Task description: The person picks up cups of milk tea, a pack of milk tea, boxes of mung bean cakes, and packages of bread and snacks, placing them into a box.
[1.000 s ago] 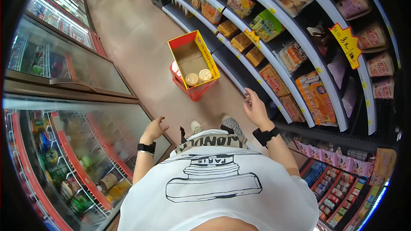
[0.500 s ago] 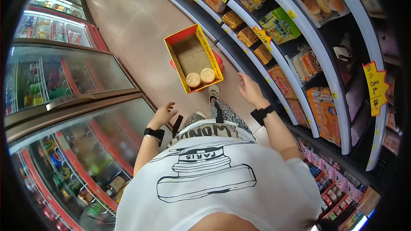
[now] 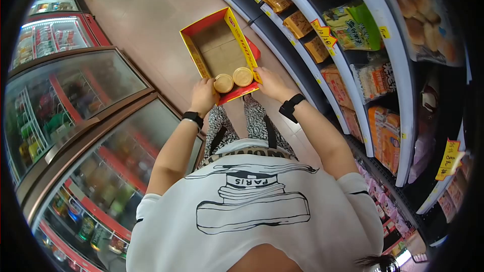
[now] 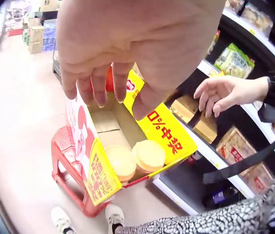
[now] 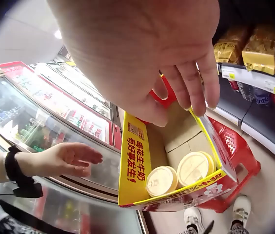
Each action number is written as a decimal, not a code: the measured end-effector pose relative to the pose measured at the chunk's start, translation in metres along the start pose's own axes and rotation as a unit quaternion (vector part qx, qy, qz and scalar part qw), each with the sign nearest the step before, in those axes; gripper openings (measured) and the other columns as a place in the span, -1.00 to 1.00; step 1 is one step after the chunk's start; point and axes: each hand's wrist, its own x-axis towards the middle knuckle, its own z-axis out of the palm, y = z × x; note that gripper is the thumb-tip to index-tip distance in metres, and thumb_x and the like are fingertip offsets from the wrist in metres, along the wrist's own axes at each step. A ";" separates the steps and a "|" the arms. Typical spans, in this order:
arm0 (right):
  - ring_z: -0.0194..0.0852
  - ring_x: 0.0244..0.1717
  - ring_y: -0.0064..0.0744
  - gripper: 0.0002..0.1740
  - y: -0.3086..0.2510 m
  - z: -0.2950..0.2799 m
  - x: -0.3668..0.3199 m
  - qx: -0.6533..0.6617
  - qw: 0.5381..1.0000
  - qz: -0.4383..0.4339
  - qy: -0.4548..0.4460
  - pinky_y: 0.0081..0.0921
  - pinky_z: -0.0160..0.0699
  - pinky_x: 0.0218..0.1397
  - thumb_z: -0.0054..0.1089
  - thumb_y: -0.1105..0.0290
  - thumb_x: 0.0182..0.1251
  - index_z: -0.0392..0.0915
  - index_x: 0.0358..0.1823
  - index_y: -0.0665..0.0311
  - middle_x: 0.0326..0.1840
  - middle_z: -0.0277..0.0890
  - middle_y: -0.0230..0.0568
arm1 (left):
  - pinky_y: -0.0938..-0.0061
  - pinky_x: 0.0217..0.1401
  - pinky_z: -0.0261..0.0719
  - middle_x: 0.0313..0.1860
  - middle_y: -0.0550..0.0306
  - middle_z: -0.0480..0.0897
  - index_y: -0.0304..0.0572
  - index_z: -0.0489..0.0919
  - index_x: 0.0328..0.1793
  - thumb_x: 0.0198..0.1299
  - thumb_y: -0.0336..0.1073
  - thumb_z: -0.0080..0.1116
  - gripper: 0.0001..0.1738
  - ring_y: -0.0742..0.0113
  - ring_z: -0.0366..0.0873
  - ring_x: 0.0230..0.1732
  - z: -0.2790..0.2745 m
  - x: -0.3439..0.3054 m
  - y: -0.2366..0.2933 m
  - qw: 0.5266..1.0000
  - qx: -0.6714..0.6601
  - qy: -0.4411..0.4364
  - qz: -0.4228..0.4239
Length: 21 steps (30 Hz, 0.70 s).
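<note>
A yellow and red open-topped cardboard box (image 3: pixel 187 38) stands on a red plastic stool (image 4: pixel 62 151). Two round tubs with pale lids (image 3: pixel 224 83) sit side by side at its near end. At the box's near left corner is my left hand (image 3: pixel 203 95), fingers reaching forward. My right hand (image 3: pixel 273 85) overlaps the near right corner. The left wrist view has the left hand's slightly bent fingers above the box, with the right hand apart from its wall. In the right wrist view, the right fingers extend over the box rim and the left hand is beside it.
Curved shelves (image 3: pixel 297 60) of packaged bread and snacks run along the right. Glass-door drink coolers (image 3: pixel 91 85) line the left. Between them the tiled floor (image 3: pixel 131 5) stretches ahead, and my shoes (image 5: pixel 242 209) are close to the stool.
Both hands have moved forward and inward to the box's near corners. The box now appears nearer to my body, and the view has shifted along the shelves.
</note>
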 end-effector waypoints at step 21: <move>0.31 0.14 -0.10 -0.45 0.004 0.114 0.083 -0.220 0.963 0.108 -0.116 -0.36 0.44 0.05 0.00 0.39 0.17 0.21 0.24 0.24 0.20 0.24 0.15 | 0.26 0.11 0.34 0.13 -0.07 0.40 -0.04 0.02 0.42 -0.32 -0.41 0.36 0.09 0.06 0.45 0.07 0.079 0.066 -0.011 0.942 0.209 -0.264 -0.011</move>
